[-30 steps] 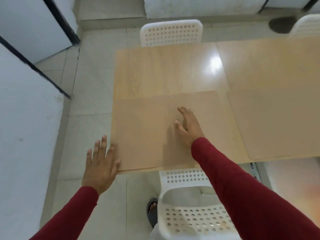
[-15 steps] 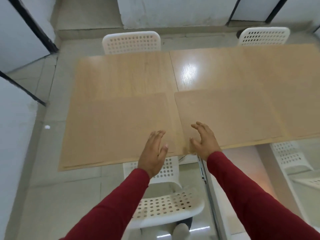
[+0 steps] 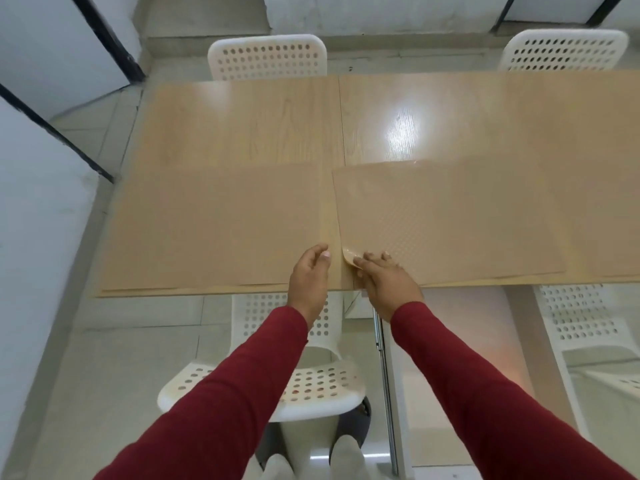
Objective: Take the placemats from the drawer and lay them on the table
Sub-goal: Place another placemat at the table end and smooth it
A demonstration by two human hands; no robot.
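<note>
Two tan textured placemats lie side by side along the near edge of the light wood table [image 3: 398, 119]. The left placemat [image 3: 214, 223] lies flat. The right placemat [image 3: 450, 220] has its near left corner curled up, pinched by my right hand [image 3: 381, 275]. My left hand [image 3: 310, 277] hovers at the table's near edge between the two mats, fingers curled, holding nothing. No drawer is in view.
White perforated chairs stand around the table: one [image 3: 266, 57] at the far left, one [image 3: 561, 50] at the far right, one [image 3: 294, 375] right below my arms, one [image 3: 588, 323] at the near right. A metal table leg [image 3: 384, 375] stands beside my right arm. White wall panels [image 3: 34, 237] line the left side.
My view swung right from the left placemat. Both hands moved to the gap between the mats, and my right hand has lifted the right placemat's near left corner.
</note>
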